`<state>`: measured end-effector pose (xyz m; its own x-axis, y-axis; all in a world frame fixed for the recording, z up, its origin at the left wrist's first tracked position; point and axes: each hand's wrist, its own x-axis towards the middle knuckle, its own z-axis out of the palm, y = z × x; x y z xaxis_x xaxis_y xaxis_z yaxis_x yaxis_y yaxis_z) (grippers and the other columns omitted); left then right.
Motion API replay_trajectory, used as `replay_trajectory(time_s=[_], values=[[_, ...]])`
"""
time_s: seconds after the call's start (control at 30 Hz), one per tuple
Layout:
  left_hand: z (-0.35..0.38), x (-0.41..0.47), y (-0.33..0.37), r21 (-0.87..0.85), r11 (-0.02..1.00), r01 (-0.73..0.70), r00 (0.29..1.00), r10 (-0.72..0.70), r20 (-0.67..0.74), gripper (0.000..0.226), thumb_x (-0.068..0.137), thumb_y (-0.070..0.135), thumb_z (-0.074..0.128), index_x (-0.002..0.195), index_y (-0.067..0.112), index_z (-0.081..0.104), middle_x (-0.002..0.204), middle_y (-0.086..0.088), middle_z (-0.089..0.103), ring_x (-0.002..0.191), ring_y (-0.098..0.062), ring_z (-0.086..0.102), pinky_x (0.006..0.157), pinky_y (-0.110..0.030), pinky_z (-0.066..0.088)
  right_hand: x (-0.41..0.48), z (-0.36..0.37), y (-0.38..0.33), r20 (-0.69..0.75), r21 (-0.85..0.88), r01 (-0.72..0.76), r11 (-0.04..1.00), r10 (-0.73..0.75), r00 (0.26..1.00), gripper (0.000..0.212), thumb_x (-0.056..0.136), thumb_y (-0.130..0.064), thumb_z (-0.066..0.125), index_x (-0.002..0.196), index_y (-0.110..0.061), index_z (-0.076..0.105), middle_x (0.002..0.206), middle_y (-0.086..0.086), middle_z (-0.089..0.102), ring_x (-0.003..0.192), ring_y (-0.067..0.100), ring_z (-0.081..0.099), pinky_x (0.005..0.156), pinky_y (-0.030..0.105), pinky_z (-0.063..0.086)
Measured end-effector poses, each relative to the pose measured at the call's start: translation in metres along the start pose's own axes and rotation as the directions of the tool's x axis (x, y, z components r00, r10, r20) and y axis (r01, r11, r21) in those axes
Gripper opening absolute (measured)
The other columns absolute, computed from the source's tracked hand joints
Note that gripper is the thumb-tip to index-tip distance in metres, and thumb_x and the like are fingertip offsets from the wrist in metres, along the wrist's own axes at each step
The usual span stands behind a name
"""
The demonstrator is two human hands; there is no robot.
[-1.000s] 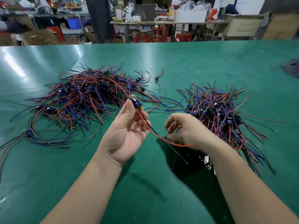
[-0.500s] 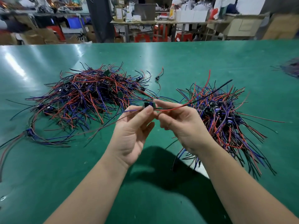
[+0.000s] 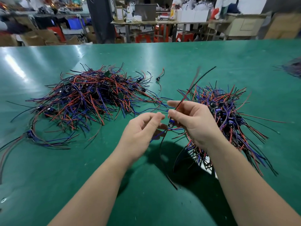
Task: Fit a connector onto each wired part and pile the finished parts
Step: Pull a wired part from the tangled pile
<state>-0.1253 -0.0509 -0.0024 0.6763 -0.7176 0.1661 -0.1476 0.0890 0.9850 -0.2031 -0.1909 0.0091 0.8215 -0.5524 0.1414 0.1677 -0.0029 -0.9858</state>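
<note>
Left hand [image 3: 143, 128]: half a second earlier it pinched the wired part [image 3: 171, 124] jointly with the right hand [image 3: 195, 123]. It had since drawn back, fingers loosely curled and blurred. Could not tell whether its grip held the trailing blue lead.

Right grip was clamped on the part's red and black leads, which stood up over the right pile [image 3: 228, 115]. The blue body sat just beside the right thumb, above the desk [image 3: 65, 176].

Judgement: hand-over made and the connector probably seated, so piling should come next.

Left pile [image 3: 91, 98] lay farther off, untouched.
</note>
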Motion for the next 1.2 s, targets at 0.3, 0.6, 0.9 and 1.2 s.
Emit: replay_trajectory(time_s=[0.3,0.6,0.9,1.2], values=[[0.003,-0.002,-0.001,-0.033,0.984,0.174,0.984,-0.174,0.027,0.014,0.083,0.011,0.072,0.069,0.008,0.07,0.067,-0.012,0.071,0.055,-0.018,0.065,0.055,-0.027,0.055,-0.002,0.009,0.004,-0.047,-0.091,-0.054,0.994,0.05,0.998,0.012,0.08,-0.008,0.072,0.069,-0.01,0.07,0.055,0.003,0.064,0.043,0.009,0.051,0.045,0.018,0.041],[0.0,-0.014,0.013,0.004,0.936,0.352,0.829,-0.314,0.462,0.014,0.087,0.008,0.064,0.074,0.009,0.068,0.072,-0.008,0.072,0.061,-0.016,0.069,0.056,-0.023,0.056,0.008,-0.029,-0.02,-0.305,0.315,-0.094,0.945,0.195,0.932,0.01,0.087,-0.007,0.064,0.077,-0.004,0.066,0.057,0.003,0.065,0.043,0.005,0.05,0.041,0.014,0.042],[-0.006,-0.01,0.014,-0.067,0.938,0.34,0.839,-0.27,0.472,0.013,0.08,0.029,0.071,0.077,0.016,0.071,0.081,-0.007,0.073,0.068,-0.014,0.069,0.056,-0.019,0.052,0.01,-0.022,-0.015,-0.322,0.332,-0.092,0.939,0.204,0.924,0.012,0.095,-0.024,0.057,0.091,-0.015,0.063,0.077,0.007,0.066,0.041,0.009,0.052,0.04,0.016,0.04],[-0.009,0.006,0.001,-0.35,0.888,0.297,0.934,-0.346,-0.087,0.027,0.066,0.031,0.07,0.078,0.006,0.072,0.069,-0.011,0.065,0.05,-0.01,0.059,0.051,-0.02,0.053,-0.01,0.018,0.006,0.159,-0.391,0.192,0.9,-0.14,0.977,0.019,0.071,-0.015,0.083,0.081,-0.02,0.066,0.08,-0.003,0.069,0.061,0.01,0.059,0.061,0.022,0.049]])
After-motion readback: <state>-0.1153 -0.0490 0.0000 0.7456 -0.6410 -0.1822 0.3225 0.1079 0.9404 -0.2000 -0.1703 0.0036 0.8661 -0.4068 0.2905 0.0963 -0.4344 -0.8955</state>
